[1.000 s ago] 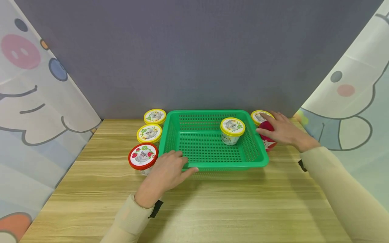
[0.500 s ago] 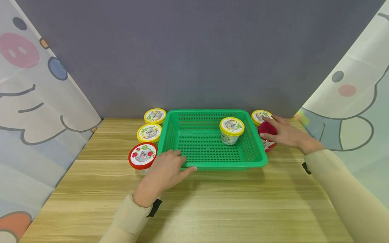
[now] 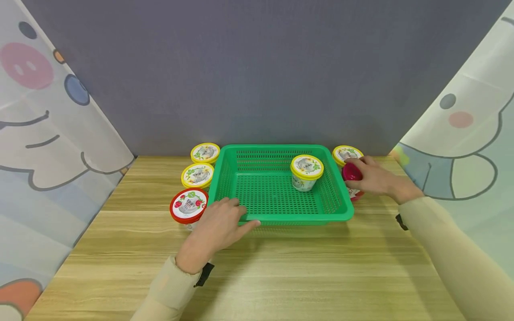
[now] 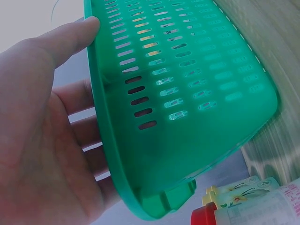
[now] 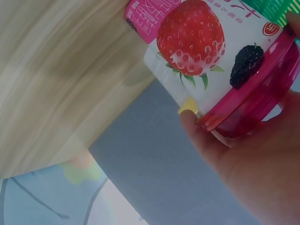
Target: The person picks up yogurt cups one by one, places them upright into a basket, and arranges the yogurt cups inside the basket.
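Observation:
My left hand (image 3: 217, 229) grips the near left corner of a green plastic basket (image 3: 297, 217). In the left wrist view, its thumb lies against the rim while the fingers pass behind it. Right of the basket, my right hand (image 3: 379, 182) holds a tub with a deep pink lid (image 3: 352, 173) by its top. The right wrist view shows a strawberry and a blackberry printed on this tub (image 5: 201, 51), with fingers around the lid. Inside the basket, towards the right, stands a white tub with a yellow lid (image 3: 307, 167).
Left of the basket stand two yellow-lidded tubs (image 3: 197, 175) and a nearer red-lidded tub (image 3: 188, 205). Another yellow-lidded tub (image 3: 347, 154) is behind the pink-lidded one. A grey panel (image 3: 265, 76) rises behind the wooden table (image 3: 305, 276); printed curtains flank it.
My right hand has shifted slightly over the pink-lidded tub, and its fingers have drawn in around the lid. My left hand and the basket look almost unmoved.

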Action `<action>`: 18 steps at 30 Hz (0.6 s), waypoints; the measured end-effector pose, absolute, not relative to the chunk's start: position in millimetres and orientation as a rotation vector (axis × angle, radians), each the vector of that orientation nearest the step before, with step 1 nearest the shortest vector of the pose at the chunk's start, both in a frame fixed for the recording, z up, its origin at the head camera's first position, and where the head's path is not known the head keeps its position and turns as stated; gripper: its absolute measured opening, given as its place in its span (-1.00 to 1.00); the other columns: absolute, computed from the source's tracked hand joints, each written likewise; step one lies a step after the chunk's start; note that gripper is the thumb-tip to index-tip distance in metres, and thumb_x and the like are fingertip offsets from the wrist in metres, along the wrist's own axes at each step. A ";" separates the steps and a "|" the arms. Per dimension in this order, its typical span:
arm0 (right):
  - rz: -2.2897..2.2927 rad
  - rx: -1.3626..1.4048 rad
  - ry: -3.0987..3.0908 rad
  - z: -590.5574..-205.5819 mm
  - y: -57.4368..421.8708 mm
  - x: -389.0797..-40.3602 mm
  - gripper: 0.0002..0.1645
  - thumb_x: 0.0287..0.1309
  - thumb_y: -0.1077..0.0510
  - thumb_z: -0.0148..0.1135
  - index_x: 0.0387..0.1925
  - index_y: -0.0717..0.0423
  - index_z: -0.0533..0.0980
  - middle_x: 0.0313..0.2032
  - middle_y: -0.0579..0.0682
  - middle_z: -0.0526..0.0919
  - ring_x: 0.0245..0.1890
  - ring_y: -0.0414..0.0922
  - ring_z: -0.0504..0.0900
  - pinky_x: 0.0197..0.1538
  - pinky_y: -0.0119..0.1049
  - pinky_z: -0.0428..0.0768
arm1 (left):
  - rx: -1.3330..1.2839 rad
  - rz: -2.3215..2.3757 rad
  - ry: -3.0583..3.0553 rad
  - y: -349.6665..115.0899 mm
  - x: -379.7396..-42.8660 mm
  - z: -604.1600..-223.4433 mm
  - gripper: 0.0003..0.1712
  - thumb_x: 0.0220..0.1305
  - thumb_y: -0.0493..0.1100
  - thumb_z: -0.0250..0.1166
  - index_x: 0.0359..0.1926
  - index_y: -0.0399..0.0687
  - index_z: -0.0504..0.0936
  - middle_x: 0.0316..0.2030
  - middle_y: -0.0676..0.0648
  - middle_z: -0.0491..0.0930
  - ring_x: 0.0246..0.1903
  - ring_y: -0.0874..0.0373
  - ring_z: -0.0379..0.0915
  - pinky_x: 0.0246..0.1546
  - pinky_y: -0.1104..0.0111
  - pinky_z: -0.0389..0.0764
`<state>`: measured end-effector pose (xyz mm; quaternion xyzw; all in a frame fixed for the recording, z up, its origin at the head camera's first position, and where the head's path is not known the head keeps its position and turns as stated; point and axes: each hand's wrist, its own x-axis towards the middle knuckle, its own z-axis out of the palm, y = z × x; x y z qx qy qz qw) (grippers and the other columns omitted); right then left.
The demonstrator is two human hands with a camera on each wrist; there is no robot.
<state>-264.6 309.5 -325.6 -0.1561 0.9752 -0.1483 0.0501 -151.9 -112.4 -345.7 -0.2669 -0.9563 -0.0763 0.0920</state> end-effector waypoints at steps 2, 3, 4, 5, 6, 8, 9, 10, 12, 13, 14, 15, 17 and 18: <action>-0.431 -0.468 2.984 -326.9 308.5 -266.0 -0.13 0.23 -0.12 0.30 0.44 0.14 0.23 0.22 0.45 0.22 0.14 0.39 0.27 -0.04 0.19 0.55 | -0.792 -0.224 -2.841 -112.3 -151.8 -345.4 -0.50 0.30 0.29 0.33 -0.43 -0.04 0.68 -0.52 0.08 0.41 -0.48 0.15 0.35 -0.40 0.30 0.43; -0.417 -0.464 2.991 -327.4 307.9 -266.9 -0.15 0.22 -0.12 0.30 0.42 0.12 0.25 0.21 0.45 0.23 0.14 0.40 0.27 -0.03 0.20 0.53 | -0.791 -0.223 -2.842 -112.1 -151.8 -345.3 -0.50 0.30 0.30 0.32 -0.42 -0.04 0.68 -0.52 0.08 0.41 -0.48 0.14 0.35 -0.40 0.30 0.44; -0.400 -0.457 3.000 -328.1 307.7 -267.2 -0.17 0.21 -0.12 0.30 0.40 0.10 0.27 0.20 0.45 0.24 0.13 0.41 0.27 -0.03 0.20 0.52 | -0.791 -0.223 -2.844 -111.9 -151.8 -345.3 -0.50 0.30 0.30 0.32 -0.42 -0.04 0.69 -0.52 0.09 0.41 -0.48 0.14 0.35 -0.39 0.30 0.44; -0.387 -0.449 3.005 -328.6 307.4 -267.7 -0.19 0.20 -0.13 0.29 0.39 0.08 0.29 0.19 0.45 0.24 0.13 0.42 0.27 -0.03 0.21 0.50 | -0.791 -0.223 -2.845 -111.7 -151.8 -345.4 -0.49 0.30 0.30 0.32 -0.41 -0.04 0.69 -0.52 0.09 0.41 -0.48 0.14 0.35 -0.39 0.30 0.44; -0.375 -0.443 3.007 -328.8 307.0 -267.9 -0.20 0.19 -0.13 0.29 0.38 0.06 0.31 0.18 0.45 0.24 0.12 0.43 0.27 -0.03 0.21 0.49 | -0.790 -0.223 -2.847 -111.5 -151.8 -345.4 -0.49 0.30 0.31 0.32 -0.41 -0.03 0.69 -0.52 0.09 0.41 -0.48 0.14 0.35 -0.39 0.30 0.44; -0.360 -0.432 3.009 -329.3 307.0 -268.7 -0.20 0.17 -0.15 0.29 0.37 0.04 0.32 0.18 0.44 0.25 0.12 0.43 0.26 -0.02 0.21 0.46 | -0.791 -0.224 -2.842 -111.3 -151.9 -345.6 -0.49 0.30 0.31 0.32 -0.45 -0.02 0.66 -0.53 0.09 0.39 -0.49 0.14 0.34 -0.40 0.30 0.43; -0.356 -0.427 3.009 -329.5 307.0 -269.0 -0.20 0.16 -0.15 0.29 0.37 0.03 0.32 0.18 0.44 0.24 0.11 0.43 0.26 -0.03 0.21 0.45 | -0.792 -0.223 -2.840 -111.2 -151.9 -345.7 -0.48 0.30 0.31 0.32 -0.47 -0.02 0.65 -0.53 0.10 0.38 -0.49 0.14 0.33 -0.40 0.30 0.42; -0.356 -0.422 3.007 -329.9 307.1 -269.3 -0.20 0.15 -0.14 0.30 0.36 0.03 0.32 0.18 0.44 0.24 0.11 0.43 0.26 -0.03 0.19 0.45 | -0.793 -0.223 -2.837 -111.1 -151.8 -345.7 -0.48 0.30 0.31 0.31 -0.48 -0.01 0.63 -0.54 0.10 0.37 -0.50 0.15 0.32 -0.40 0.30 0.42; -0.354 -0.419 3.007 -330.5 307.7 -269.8 -0.19 0.12 -0.13 0.32 0.36 0.02 0.32 0.18 0.43 0.24 0.10 0.42 0.26 -0.04 0.18 0.45 | -0.795 -0.222 -2.833 -111.0 -151.8 -345.7 -0.48 0.30 0.32 0.31 -0.51 0.00 0.61 -0.55 0.10 0.36 -0.51 0.15 0.31 -0.41 0.31 0.41; -0.352 -0.420 3.009 -331.0 308.0 -270.1 -0.19 0.10 -0.13 0.33 0.35 0.01 0.33 0.18 0.43 0.25 0.10 0.42 0.26 -0.05 0.17 0.45 | -0.797 -0.222 -2.831 -111.0 -151.7 -345.7 -0.48 0.30 0.31 0.31 -0.52 0.00 0.60 -0.55 0.10 0.35 -0.51 0.15 0.30 -0.42 0.31 0.41; -0.357 -0.421 3.013 -331.5 308.2 -270.4 -0.19 0.08 -0.11 0.34 0.35 0.01 0.34 0.17 0.42 0.25 0.09 0.42 0.27 -0.06 0.16 0.45 | -0.797 -0.222 -2.831 -110.9 -151.7 -345.7 -0.48 0.31 0.31 0.31 -0.52 0.00 0.60 -0.55 0.10 0.35 -0.51 0.15 0.30 -0.42 0.31 0.41; -0.357 -0.428 3.021 -332.1 308.5 -270.7 -0.19 0.06 -0.10 0.35 0.34 0.01 0.35 0.16 0.42 0.26 0.08 0.41 0.28 -0.07 0.15 0.46 | -0.796 -0.220 -2.831 -110.9 -151.7 -345.7 -0.48 0.31 0.31 0.31 -0.51 -0.01 0.61 -0.55 0.10 0.35 -0.51 0.15 0.31 -0.42 0.31 0.41; -0.363 -0.453 3.040 -333.2 309.3 -271.4 -0.21 0.03 -0.09 0.38 0.30 0.01 0.39 0.14 0.41 0.29 0.06 0.40 0.30 -0.09 0.14 0.47 | -0.793 -0.218 -2.829 -111.1 -151.4 -345.5 -0.48 0.31 0.30 0.31 -0.51 -0.01 0.62 -0.55 0.09 0.36 -0.51 0.15 0.31 -0.43 0.30 0.41; -0.369 -0.469 3.050 -334.1 309.8 -271.8 -0.22 0.02 -0.08 0.39 0.29 0.02 0.41 0.12 0.41 0.30 0.05 0.39 0.32 -0.09 0.13 0.47 | -0.792 -0.215 -2.827 -111.3 -151.4 -345.6 -0.48 0.31 0.31 0.31 -0.50 -0.01 0.62 -0.55 0.09 0.36 -0.52 0.15 0.31 -0.43 0.30 0.41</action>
